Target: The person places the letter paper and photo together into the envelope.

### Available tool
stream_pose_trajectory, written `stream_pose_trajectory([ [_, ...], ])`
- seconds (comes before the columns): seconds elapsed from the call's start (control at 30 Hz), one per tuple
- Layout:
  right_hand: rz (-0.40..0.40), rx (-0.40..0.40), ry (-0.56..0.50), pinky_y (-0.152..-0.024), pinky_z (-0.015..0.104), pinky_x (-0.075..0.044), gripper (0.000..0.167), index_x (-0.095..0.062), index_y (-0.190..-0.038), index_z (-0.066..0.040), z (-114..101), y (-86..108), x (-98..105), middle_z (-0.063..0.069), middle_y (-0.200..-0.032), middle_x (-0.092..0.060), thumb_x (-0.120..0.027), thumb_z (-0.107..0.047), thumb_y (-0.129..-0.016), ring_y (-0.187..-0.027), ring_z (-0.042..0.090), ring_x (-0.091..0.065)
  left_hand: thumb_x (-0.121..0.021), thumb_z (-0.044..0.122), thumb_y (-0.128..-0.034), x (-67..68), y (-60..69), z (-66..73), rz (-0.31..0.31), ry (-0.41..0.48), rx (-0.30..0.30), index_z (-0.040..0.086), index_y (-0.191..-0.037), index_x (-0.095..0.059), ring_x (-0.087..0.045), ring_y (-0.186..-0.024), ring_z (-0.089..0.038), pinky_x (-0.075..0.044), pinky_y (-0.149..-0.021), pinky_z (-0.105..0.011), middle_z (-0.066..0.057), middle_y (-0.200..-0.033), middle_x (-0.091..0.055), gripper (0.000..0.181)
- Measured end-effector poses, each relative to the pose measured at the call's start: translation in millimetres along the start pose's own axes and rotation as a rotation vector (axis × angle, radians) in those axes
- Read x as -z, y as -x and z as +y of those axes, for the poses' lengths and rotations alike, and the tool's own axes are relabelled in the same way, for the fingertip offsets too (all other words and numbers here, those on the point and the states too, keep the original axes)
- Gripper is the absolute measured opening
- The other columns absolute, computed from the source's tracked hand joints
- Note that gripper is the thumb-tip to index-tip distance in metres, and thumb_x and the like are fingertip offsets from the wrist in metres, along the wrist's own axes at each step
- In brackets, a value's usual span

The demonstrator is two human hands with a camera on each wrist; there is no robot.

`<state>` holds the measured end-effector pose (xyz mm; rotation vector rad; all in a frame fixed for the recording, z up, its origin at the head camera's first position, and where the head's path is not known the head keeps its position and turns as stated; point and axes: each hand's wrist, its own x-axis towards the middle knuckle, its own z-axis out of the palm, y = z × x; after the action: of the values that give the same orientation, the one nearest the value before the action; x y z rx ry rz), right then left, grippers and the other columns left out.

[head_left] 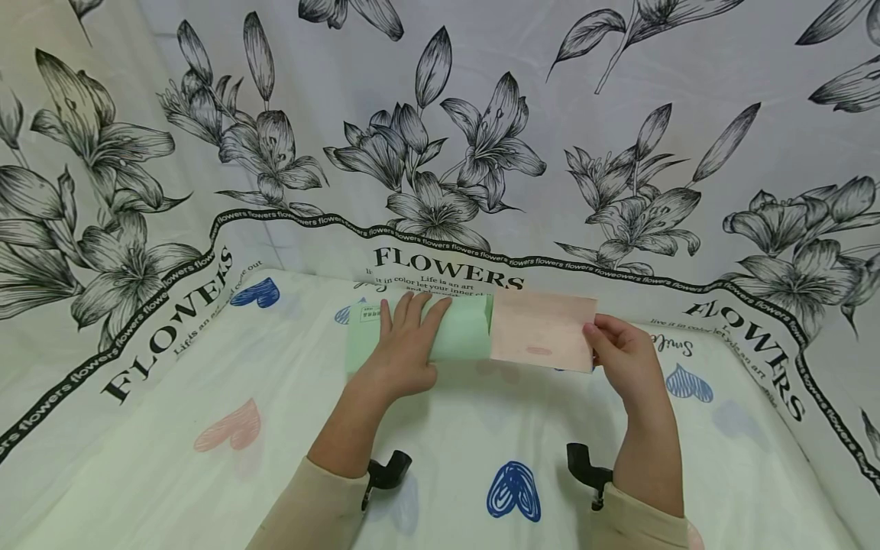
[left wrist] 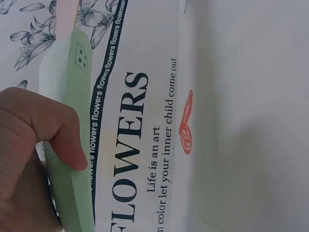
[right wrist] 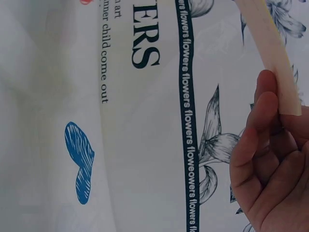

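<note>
A light green flat paper sleeve (head_left: 462,336) lies across the far part of the cloth, with small printing at its left. My left hand (head_left: 406,351) holds it, fingers spread over its face and thumb near its lower edge; in the left wrist view the hand (left wrist: 38,145) grips the green sleeve (left wrist: 72,193). A pale pink sheet (head_left: 543,328) meets the sleeve's right end; whether it reaches inside is hidden. My right hand (head_left: 629,367) pinches the sheet's right edge between thumb and fingers. In the right wrist view, the pink sheet (right wrist: 285,92) is in the hand (right wrist: 275,174).
A white cloth (head_left: 447,473) with blue and pink hearts covers the surface. Behind it rises a white curtain (head_left: 550,153) with black line flowers and a black lettered band. Black curved pieces (head_left: 392,470) sit at both wrists.
</note>
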<state>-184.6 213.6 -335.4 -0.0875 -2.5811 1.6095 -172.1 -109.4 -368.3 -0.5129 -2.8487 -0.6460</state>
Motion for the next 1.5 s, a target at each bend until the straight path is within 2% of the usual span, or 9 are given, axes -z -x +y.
stream_pose_trajectory([
  [0.17, -0.006, -0.011, 0.021, -0.068, 0.023, -0.057, 0.043, -0.058, -0.140, 0.004, -1.1, -0.1, -0.7, 0.016, -0.109, -0.073, -0.057, -0.021, -0.106, -0.076, 0.012, -0.067, -0.064, -0.010, -0.0648, -1.3, -1.0, 0.7, 0.000, -0.013, 0.000, 0.019, -0.162, -0.025, -0.003, -0.153, -0.041, 0.013, -0.117, -0.065, -0.017, -0.164, -0.018, 0.109],
  [0.37, -0.026, 0.006, 0.037, -0.067, 0.023, -0.056, 0.041, -0.059, -0.139, 0.005, -0.7, -0.2, 0.2, 0.013, -0.103, -0.073, -0.056, -0.019, -0.106, -0.074, 0.013, -0.066, -0.064, -0.015, -0.0624, -2.9, -1.7, 1.9, 0.011, -0.018, 0.001, 0.019, -0.163, -0.023, 0.000, -0.154, -0.040, 0.014, -0.117, -0.065, -0.016, -0.164, -0.017, 0.114],
  [0.67, -0.053, 0.033, 0.050, -0.064, 0.024, -0.054, 0.040, -0.060, -0.136, 0.007, -1.2, 0.5, 0.6, 0.008, -0.096, -0.073, -0.057, -0.019, -0.106, -0.071, 0.011, -0.064, -0.063, -0.017, -0.0611, -4.7, -2.1, 4.2, 0.016, -0.046, -0.002, 0.018, -0.163, -0.022, -0.001, -0.153, -0.041, 0.012, -0.117, -0.067, -0.016, -0.163, -0.016, 0.116],
  [0.87, -0.059, 0.046, 0.045, -0.061, 0.026, -0.049, 0.039, -0.062, -0.135, 0.005, -1.2, 1.1, -0.9, 0.005, -0.087, -0.071, -0.057, -0.022, -0.106, -0.069, 0.014, -0.061, -0.064, -0.017, -0.0599, -8.4, -3.5, 6.8, 0.017, -0.066, -0.015, 0.018, -0.164, -0.021, -0.001, -0.153, -0.041, 0.013, -0.117, -0.066, -0.015, -0.163, -0.016, 0.118],
  [0.97, -0.072, 0.049, 0.028, -0.060, 0.026, -0.047, 0.039, -0.063, -0.135, 0.004, -2.1, 1.7, -2.0, 0.003, -0.085, -0.069, -0.057, -0.023, -0.106, -0.069, 0.015, -0.059, -0.066, -0.015, -0.0607, -10.7, -4.3, 9.5, 0.001, -0.065, -0.023, 0.019, -0.164, -0.019, 0.001, -0.154, -0.040, 0.014, -0.117, -0.065, -0.014, -0.163, -0.014, 0.118],
  [1.23, -0.124, 0.075, -0.060, -0.068, 0.025, -0.054, 0.038, -0.062, -0.131, 0.008, -5.1, 3.4, -6.1, 0.001, -0.087, -0.070, -0.057, -0.020, -0.106, -0.074, 0.013, -0.062, -0.071, -0.009, -0.0632, -12.0, -3.6, 13.7, -0.018, -0.109, -0.045, 0.020, -0.165, -0.017, -0.002, -0.153, -0.040, 0.006, -0.118, -0.068, -0.016, -0.162, -0.014, 0.119],
  [1.33, -0.137, 0.079, -0.083, -0.067, 0.024, -0.054, 0.036, -0.063, -0.130, 0.008, -5.9, 3.1, -11.6, 0.003, -0.086, -0.069, -0.057, -0.018, -0.106, -0.074, 0.013, -0.061, -0.072, -0.006, -0.0649, -11.0, -3.3, 15.2, -0.026, -0.116, -0.051, 0.021, -0.165, -0.015, -0.002, -0.152, -0.040, 0.005, -0.118, -0.067, -0.017, -0.162, -0.014, 0.119],
  [1.5, -0.174, 0.091, -0.100, -0.071, 0.026, -0.058, 0.035, -0.063, -0.130, 0.010, -9.1, 3.1, -22.6, 0.011, -0.096, -0.074, -0.057, -0.015, -0.106, -0.076, 0.014, -0.067, -0.071, -0.006, -0.0657, -11.0, -2.4, 17.1, -0.031, -0.109, -0.059, 0.021, -0.166, -0.014, -0.003, -0.152, -0.041, 0.006, -0.118, -0.067, -0.017, -0.162, -0.014, 0.118],
])
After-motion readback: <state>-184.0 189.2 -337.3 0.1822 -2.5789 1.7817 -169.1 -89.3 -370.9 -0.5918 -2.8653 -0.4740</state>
